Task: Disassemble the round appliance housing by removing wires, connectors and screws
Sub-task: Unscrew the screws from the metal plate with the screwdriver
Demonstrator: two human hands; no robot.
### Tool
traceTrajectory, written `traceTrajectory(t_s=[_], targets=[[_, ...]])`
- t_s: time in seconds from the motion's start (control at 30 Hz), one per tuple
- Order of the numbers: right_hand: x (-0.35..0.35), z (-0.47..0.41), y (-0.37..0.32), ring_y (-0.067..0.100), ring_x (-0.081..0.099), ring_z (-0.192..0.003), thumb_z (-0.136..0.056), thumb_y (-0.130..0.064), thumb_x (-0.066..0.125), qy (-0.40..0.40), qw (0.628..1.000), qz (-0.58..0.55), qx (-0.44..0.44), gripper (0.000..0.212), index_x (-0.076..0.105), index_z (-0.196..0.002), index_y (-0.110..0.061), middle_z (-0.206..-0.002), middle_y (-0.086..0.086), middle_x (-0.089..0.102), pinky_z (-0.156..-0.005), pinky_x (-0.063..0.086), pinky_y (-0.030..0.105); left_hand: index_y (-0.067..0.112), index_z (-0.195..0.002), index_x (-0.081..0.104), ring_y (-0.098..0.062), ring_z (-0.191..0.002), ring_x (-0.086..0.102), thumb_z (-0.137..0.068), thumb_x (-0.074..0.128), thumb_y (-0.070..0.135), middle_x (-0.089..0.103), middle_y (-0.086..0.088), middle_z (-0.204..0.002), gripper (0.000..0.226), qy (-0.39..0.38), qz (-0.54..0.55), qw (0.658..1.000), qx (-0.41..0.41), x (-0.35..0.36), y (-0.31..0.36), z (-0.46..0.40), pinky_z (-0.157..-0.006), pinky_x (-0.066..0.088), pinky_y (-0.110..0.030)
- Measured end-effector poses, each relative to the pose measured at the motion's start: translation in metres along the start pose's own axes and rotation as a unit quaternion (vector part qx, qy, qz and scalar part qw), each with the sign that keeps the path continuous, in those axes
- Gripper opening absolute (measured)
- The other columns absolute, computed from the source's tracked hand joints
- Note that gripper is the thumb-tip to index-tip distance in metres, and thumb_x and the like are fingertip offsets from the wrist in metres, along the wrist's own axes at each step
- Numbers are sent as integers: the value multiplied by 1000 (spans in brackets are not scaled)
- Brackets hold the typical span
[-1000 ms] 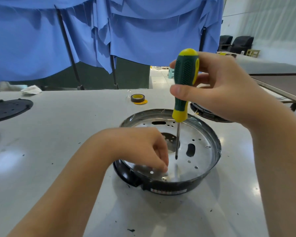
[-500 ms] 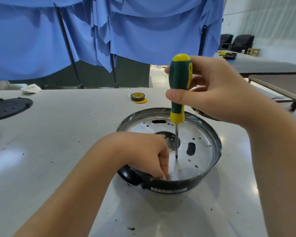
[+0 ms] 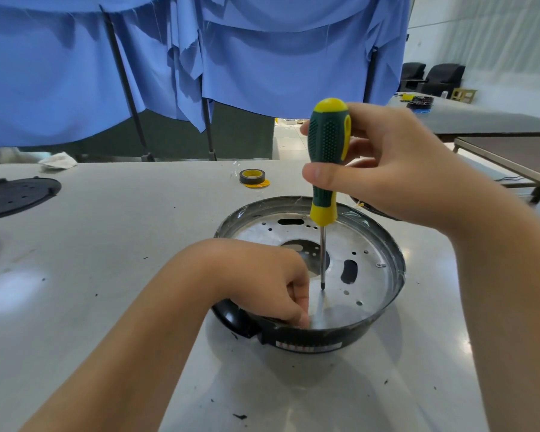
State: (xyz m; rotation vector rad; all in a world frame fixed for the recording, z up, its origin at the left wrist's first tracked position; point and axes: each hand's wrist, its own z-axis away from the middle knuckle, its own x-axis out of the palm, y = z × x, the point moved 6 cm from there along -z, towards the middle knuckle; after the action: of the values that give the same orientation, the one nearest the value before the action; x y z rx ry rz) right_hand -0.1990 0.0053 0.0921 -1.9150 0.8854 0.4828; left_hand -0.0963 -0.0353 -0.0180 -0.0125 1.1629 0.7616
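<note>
While my left fingers (image 3: 296, 302) curl down at the near inner wall of the housing (image 3: 387, 294), pinching what I judge is a loosened screw, hidden from view, I should lift it straight out, right hand (image 3: 393, 169) gripping the screwdriver (image 3: 326, 157) upright, tip clear above the metal floor, on the table (image 3: 138, 244).

The round housing (image 3: 387, 294) sits on the table (image 3: 122, 244) directly in front of you. Your left hand (image 3: 262, 282) reaches over its near rim into the bowl, fingertips down on the inner plate. Just right of those fingers, the screwdriver (image 3: 326, 169) stands upright inside the housing, your right hand (image 3: 396, 173) gripping its handle above. Behind the housing lies a tape roll (image 3: 252, 177). Far left on the table rests a perforated disc (image 3: 16, 196); behind it, at the table's far edge, a crumpled cloth (image 3: 58, 160).
</note>
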Motion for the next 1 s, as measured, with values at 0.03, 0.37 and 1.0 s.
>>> traceTrajectory(t_s=[0.03, 0.37, 1.0], targets=[[0, 0, 0, 8, 66, -82, -80, -36, 73, 0, 1000, 0, 1, 34, 64, -107, -19, -94, -9, 69, -76, 56, 30, 32, -76, 60, 10, -53, 51, -87, 64, 40, 57, 20, -63, 14, 0, 7, 1000, 2, -2, 1, 2, -48, 35, -3], [-1, 1, -1, 8, 66, -82, -80, -38, 72, 2, 1000, 8, 6, 33, 64, -107, -21, -96, -10, 69, -79, 57, 33, 31, -89, 64, 3, -74, 61, -90, 59, 40, 69, 15, -86, 10, 17, 34, 999, 0, -8, 1, 8, -65, 44, -11], [-3, 0, 1, 8, 67, -82, -81, -33, 73, 9, 1000, -7, 8, 31, 64, -106, -19, -100, -5, 69, -79, 53, 18, 24, -79, 73, -6, -73, 71, -76, 68, 20, 75, 7, -74, 7, 123, 145, 981, 46, -34, -7, 18, -82, 58, -37]])
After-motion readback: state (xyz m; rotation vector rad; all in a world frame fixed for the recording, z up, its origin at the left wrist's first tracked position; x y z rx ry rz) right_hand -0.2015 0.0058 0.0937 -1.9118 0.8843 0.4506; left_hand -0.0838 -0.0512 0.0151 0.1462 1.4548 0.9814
